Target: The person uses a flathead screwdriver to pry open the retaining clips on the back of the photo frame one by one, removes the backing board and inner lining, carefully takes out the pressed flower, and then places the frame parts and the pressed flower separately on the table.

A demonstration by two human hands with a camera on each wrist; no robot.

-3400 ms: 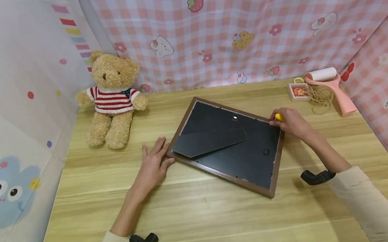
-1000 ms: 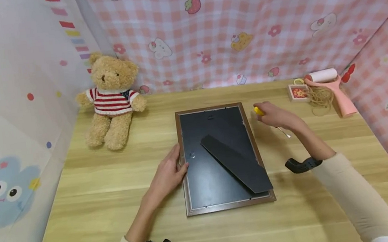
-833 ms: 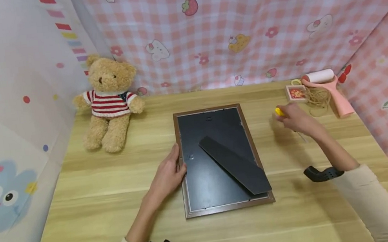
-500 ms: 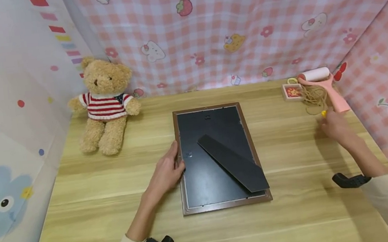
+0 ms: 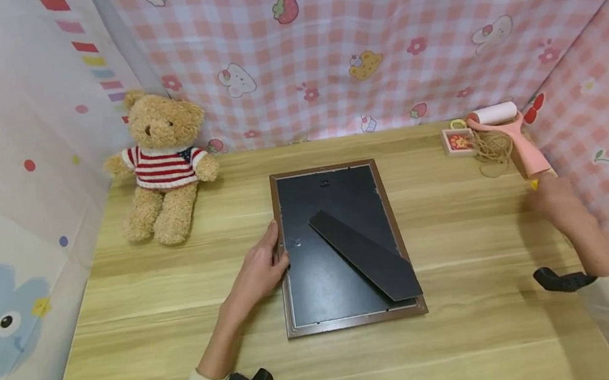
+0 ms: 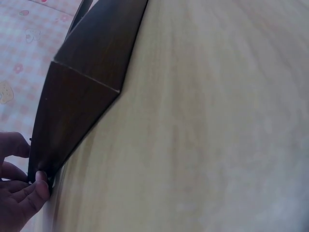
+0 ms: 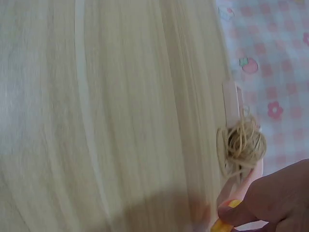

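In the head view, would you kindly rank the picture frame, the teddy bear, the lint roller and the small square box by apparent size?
1. Picture frame
2. Teddy bear
3. Lint roller
4. Small square box

The last two lie farther back, so they may look smaller than they are.

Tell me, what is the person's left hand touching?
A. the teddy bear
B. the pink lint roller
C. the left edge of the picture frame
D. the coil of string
C: the left hand rests against the left edge of the face-down picture frame.
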